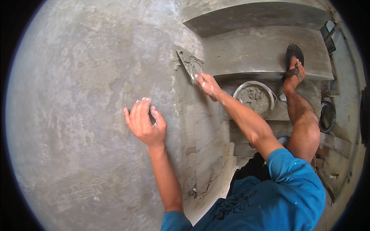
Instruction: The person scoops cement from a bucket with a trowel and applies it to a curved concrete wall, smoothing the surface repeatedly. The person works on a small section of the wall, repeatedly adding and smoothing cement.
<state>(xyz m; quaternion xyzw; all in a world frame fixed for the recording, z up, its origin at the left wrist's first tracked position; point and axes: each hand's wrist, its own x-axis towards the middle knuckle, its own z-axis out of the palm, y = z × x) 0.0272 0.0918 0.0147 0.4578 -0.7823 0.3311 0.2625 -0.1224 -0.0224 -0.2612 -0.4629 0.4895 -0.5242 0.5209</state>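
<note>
My right hand (208, 85) is closed round the handle of a trowel (190, 63). Wet grey mortar lies on the trowel's blade, which is against the wall near the corner by the upper steps. To the left, my left hand (147, 121) is at the grey plastered wall (96, 100) with its fingers stretched out and the thumb apart. It holds nothing that I can see; whether the palm touches the wall I cannot tell. Just right of my right forearm stands a round bucket (274, 101) with grey mortar (252, 95) in it.
Concrete steps (266, 50) rise on the right, and my sandalled foot (296, 69) rests on one. A dark round ring-shaped thing (327, 117) lies beyond my leg. Another wall (348, 77) stands at the far right. Lower steps lie beneath my right arm.
</note>
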